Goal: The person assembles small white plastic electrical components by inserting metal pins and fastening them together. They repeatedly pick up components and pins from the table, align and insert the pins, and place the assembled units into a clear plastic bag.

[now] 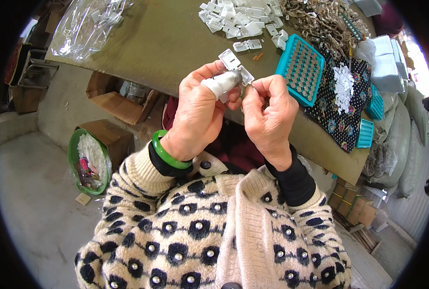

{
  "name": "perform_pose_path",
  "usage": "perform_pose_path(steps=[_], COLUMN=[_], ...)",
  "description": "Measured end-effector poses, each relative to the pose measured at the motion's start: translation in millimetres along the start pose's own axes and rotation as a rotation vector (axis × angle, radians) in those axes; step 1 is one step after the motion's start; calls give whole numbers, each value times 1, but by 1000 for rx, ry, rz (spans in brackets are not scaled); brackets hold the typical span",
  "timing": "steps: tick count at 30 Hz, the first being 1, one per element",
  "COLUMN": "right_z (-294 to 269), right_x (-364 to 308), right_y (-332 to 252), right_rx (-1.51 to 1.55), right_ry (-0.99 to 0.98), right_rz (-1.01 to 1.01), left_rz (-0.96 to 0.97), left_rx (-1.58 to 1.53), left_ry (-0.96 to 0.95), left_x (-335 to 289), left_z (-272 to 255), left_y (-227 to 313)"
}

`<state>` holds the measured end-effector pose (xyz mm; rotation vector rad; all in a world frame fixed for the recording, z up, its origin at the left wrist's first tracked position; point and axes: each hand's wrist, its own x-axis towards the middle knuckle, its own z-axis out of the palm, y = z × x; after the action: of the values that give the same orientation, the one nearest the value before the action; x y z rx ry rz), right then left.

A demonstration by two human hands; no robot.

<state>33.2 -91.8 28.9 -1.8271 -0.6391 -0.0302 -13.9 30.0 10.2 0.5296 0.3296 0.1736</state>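
Observation:
My left hand holds a small white hinged plastic case, its lid swung up. White tape or cloth wraps a digit of this hand, grey at the tip, pressed on the case. Beside it, my right hand is closed in a pinch at the case's lower right edge; whatever lies between those fingertips is too small to make out. Beyond my hands, another pair of white cases lies on the table, with two small orange-brown sticks close by.
White cases are heaped at the table's far side, beside a tangle of brownish strands. A teal tray holds rows of round pieces. White flakes lie on dark patterned cloth. Clear plastic sits far left.

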Motion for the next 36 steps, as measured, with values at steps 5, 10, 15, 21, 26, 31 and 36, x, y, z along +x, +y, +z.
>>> perform_pose_path(steps=[5,10,15,21,26,31,36], right_z=[-3,-9,-11,-15,-20,-23,-26], right_x=[-2,0,5,4,3,4,3], right_y=[2,0,0,7,12,10,4], right_rx=[188,483,493,480,487,401,634], right_ry=[-33,-92,-116,-121,-119,-99,-55], right_rz=[207,411,389,483,523,442,401], left_rz=[-43,-19,179,229,139,96,123], left_rx=[1,16,195,252,195,139,251], left_ry=[-27,-6,30,36,-29,-63,-32], left_x=[-1,0,0,3,5,6,0], left_z=[-4,-4,1,5,6,12,19], left_y=[-1,0,-4,-5,-1,3,-2])
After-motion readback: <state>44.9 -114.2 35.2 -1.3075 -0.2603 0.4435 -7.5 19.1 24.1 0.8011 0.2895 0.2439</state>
